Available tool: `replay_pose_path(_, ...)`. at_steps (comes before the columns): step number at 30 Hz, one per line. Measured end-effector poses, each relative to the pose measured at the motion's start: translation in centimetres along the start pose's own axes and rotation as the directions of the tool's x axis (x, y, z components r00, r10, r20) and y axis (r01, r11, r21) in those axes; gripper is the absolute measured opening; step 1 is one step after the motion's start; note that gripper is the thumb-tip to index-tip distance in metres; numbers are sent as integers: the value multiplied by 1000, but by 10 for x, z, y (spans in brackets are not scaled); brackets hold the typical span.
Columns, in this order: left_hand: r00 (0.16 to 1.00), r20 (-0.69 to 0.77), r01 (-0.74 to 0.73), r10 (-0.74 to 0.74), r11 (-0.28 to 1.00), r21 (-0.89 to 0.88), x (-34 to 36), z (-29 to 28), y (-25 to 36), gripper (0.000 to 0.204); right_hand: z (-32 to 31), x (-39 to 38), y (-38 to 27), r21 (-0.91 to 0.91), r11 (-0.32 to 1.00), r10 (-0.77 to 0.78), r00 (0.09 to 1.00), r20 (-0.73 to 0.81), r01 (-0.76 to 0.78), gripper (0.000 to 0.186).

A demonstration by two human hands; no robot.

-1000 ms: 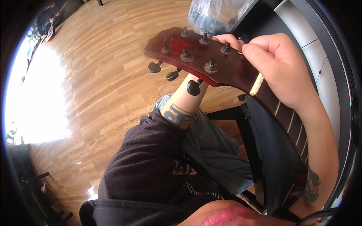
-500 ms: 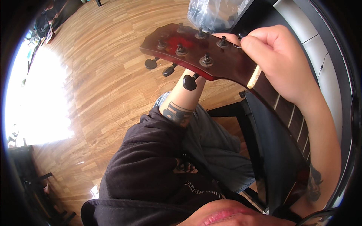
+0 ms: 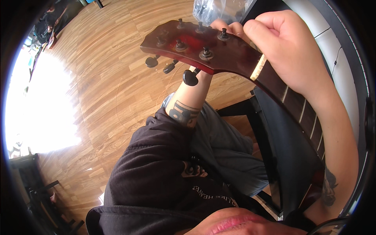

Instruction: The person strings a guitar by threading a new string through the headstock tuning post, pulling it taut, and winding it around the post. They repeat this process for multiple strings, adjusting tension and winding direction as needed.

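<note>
Gently, I should steady the headstock (image 3: pixel 190 37) with my left grip (image 3: pixel 232 27), whose hidden hold I cannot tell, my right grip (image 3: pixel 284 43) curled closed, contents unseen, beside the nut (image 3: pixel 258 67).

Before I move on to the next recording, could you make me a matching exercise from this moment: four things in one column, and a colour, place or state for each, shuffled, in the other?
Things
1. headstock
2. nut
3. plastic bag
4. left hand

Descriptions
A. narrow, pale, off-white strip
B. mostly hidden behind the guitar part
C. glossy, dark red
D. see-through, at the picture's upper edge

Right pairs: 1-C, 2-A, 3-D, 4-B
</note>
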State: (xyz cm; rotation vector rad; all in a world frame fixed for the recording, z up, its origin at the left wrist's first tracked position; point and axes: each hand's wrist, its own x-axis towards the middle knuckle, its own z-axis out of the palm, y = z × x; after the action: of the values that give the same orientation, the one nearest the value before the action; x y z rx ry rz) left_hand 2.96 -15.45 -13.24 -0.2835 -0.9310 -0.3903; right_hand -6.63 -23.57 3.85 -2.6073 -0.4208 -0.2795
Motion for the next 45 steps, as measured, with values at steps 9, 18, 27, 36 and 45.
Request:
replay_pose_path(9,995,-27,93,-92,993,71,-13,-23,19,38,-13,-1,-35,29,991,134,991,29,-134,47)
replay_pose_path(18,966,243,128,-86,978,-165,5,-38,6,46,-2,-7,-33,-158,986,36,992,-119,-54,50)
replay_pose_path(27,977,-27,211,-209,968,134,-4,-28,20,38,-9,-6,-38,-194,979,50,995,-84,-65,50)
replay_pose_path(36,998,17,68,-67,997,-28,2,-18,-2,34,-8,-8,-42,-187,982,14,997,-82,-29,49)
replay_pose_path(45,984,-7,179,-180,981,-72,-7,-30,21,46,-3,-5,-14,-174,984,-56,996,-65,44,53)
